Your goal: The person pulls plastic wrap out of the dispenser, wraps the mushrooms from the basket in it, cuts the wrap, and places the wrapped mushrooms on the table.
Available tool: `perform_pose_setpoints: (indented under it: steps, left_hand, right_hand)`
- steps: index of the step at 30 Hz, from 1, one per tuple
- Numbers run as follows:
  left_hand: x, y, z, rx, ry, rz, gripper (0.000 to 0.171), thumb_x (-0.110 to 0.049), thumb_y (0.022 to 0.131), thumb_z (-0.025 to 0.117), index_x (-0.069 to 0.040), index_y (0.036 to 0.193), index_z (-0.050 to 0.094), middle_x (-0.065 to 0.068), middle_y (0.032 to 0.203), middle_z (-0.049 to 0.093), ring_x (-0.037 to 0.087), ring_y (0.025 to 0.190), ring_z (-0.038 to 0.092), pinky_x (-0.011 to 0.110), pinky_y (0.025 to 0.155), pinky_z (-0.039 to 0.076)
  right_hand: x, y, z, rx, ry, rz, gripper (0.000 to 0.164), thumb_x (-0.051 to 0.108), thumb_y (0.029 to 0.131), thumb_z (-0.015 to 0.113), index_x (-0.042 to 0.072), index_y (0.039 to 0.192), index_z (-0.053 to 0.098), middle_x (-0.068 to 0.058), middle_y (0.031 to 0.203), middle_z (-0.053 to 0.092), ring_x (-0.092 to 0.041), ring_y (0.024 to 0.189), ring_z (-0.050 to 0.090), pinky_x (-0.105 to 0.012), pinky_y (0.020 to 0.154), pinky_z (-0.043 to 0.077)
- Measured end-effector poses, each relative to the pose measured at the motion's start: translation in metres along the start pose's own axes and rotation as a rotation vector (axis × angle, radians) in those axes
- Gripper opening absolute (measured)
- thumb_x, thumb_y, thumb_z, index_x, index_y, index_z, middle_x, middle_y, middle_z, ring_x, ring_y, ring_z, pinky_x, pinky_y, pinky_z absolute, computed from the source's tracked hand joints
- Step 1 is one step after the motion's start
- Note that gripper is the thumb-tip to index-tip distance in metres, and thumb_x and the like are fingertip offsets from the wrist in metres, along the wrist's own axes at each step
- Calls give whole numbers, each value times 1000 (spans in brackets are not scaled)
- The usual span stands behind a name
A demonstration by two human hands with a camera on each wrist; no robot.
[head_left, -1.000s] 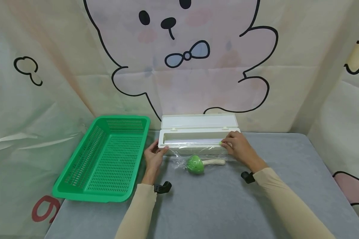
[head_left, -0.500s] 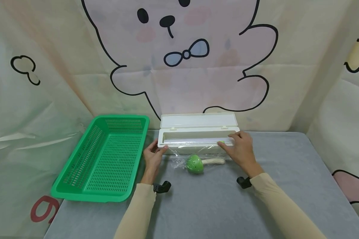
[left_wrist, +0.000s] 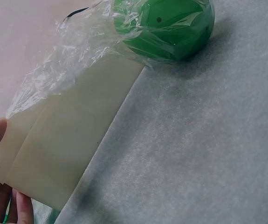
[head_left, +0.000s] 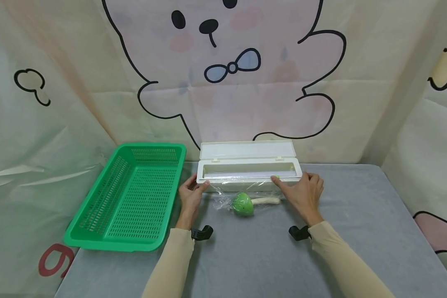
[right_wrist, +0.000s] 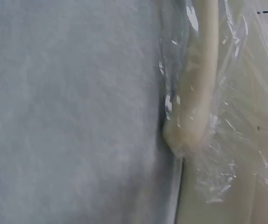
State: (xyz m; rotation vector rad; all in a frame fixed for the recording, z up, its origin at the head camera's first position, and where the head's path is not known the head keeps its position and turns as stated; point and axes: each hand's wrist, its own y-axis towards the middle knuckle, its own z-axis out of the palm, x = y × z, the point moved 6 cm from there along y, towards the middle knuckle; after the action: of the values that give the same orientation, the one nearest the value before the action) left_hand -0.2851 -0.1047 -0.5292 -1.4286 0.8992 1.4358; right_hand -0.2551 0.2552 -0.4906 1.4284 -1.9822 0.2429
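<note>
A long white cling film dispenser stands at the table's back with its lid raised. A strip of clear film hangs from its front edge over a green-capped toy mushroom with a pale stem. My left hand grips the dispenser's left end, thumb on the front, fingers at the end face. At the right end, my right hand holds the dispenser, its thumb beside a small light-green piece on the front edge. The right wrist view does not show this hand.
A green perforated plastic basket stands left of the dispenser, close to my left forearm. Grey cloth covers the table. A printed curtain rises right behind the dispenser.
My right hand has shifted its fingers from over the dispenser's opening to its right end, while the thumb stays by the light-green piece. The left hand, mushroom and dispenser keep their places.
</note>
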Motion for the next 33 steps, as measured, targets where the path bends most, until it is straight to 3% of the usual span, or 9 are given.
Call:
perform_pose_setpoints:
  steps: [9,20,27,33]
  left_hand:
    - [0,-1,1,3,-10,3,56,3,86,78,2,138,59,24,133,59,35,119,58,21,86,51]
    - [1,0,1,-6,-10,3,55,4,86,78,4,138,59,25,132,59,34,120,56,21,87,51]
    - [1,0,1,-9,-14,-12,55,4,85,78,3,138,59,25,132,58,33,120,56,18,85,51]
    - [0,-1,1,-4,-11,-10,55,3,86,78,2,138,59,24,133,58,34,120,56,18,85,50]
  right_hand:
    - [-9,-3,8,-35,148,6,91,62,72,84,-9,125,61,-27,119,51,-43,114,38,-55,98,29]
    - [-8,-2,5,-31,208,51,86,54,73,87,-9,126,62,-29,123,52,-44,116,41,-56,98,31]
    - [-15,4,-3,-86,275,10,56,38,78,88,-5,111,74,-22,89,60,-32,84,48,-43,76,33]
    - [-25,10,-9,-46,280,74,52,35,84,84,-2,120,73,-23,98,72,-29,86,59,-36,74,40]
